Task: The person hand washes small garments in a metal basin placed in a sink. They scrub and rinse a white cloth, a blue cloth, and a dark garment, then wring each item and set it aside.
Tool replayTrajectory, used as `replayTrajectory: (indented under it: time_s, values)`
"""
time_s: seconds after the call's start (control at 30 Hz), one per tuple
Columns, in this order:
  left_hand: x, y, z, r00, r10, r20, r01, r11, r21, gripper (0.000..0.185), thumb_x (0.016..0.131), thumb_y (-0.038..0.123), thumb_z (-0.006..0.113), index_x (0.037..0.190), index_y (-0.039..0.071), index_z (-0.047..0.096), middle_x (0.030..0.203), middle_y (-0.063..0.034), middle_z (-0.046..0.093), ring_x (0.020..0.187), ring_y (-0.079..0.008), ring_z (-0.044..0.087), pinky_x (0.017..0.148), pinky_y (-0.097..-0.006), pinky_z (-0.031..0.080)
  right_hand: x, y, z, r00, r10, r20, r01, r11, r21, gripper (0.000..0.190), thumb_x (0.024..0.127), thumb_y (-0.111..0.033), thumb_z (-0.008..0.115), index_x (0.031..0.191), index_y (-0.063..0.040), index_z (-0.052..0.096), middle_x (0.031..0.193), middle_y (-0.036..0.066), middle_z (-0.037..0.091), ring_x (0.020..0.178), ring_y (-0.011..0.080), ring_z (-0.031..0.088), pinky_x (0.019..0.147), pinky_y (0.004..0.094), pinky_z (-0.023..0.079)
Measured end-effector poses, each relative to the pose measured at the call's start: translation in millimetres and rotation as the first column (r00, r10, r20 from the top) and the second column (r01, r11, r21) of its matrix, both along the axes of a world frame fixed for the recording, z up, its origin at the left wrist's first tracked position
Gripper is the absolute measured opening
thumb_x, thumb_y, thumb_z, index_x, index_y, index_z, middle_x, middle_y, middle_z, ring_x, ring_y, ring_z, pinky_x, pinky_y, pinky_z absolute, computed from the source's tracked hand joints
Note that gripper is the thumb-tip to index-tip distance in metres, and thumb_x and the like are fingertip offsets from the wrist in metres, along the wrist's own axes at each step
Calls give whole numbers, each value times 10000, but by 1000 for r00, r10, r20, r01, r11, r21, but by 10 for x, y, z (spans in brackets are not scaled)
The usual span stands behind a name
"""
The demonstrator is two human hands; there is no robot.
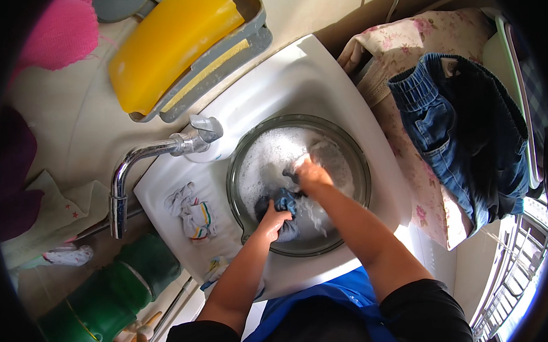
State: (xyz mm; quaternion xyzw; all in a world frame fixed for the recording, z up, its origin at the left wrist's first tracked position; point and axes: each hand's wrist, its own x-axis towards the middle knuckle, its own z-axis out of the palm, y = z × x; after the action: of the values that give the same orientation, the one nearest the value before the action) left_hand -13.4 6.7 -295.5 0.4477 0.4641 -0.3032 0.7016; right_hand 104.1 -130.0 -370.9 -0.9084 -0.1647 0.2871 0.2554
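A round glass-like basin stands in a white ceramic sink, holding cloudy, sudsy water. My left hand grips a wet blue-grey cloth garment at the near side of the basin. Blurred by motion, my right hand is at the water near the middle, closed around a dark grey piece of cloth. Whether both pieces belong to one garment I cannot tell. On the sink's left ledge lie crumpled white socks with coloured stripes.
A chrome faucet arches over the left ledge. Another small cloth lies beside my left forearm. Blue jeans rest on a floral cover at right. A yellow plastic piece sits in a grey rack; a green cylinder stands lower left.
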Motion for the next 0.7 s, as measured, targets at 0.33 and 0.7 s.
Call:
replayTrajectory:
  time_s: [0.33,0.7]
  values:
    - [337,81,112,889,447,102,-327,774,-542,680,878,644,401,1307,119,446,1171,-129,578,1022,-303,583,908,-463,469,-684,-52,1382,956,-293,-13,234,734,638,523,677,-328,793,1048,-10,606,1220,193,500,1070,368,510,927,426,422]
    - [460,-58,156,892,449,49,-388,818,-425,378,921,344,440,1136,64,575,1091,-118,622,994,-244,618,850,-390,517,-137,159,1563,714,-639,-285,685,556,471,322,697,-223,673,964,-49,625,1057,158,560,973,356,567,856,406,456]
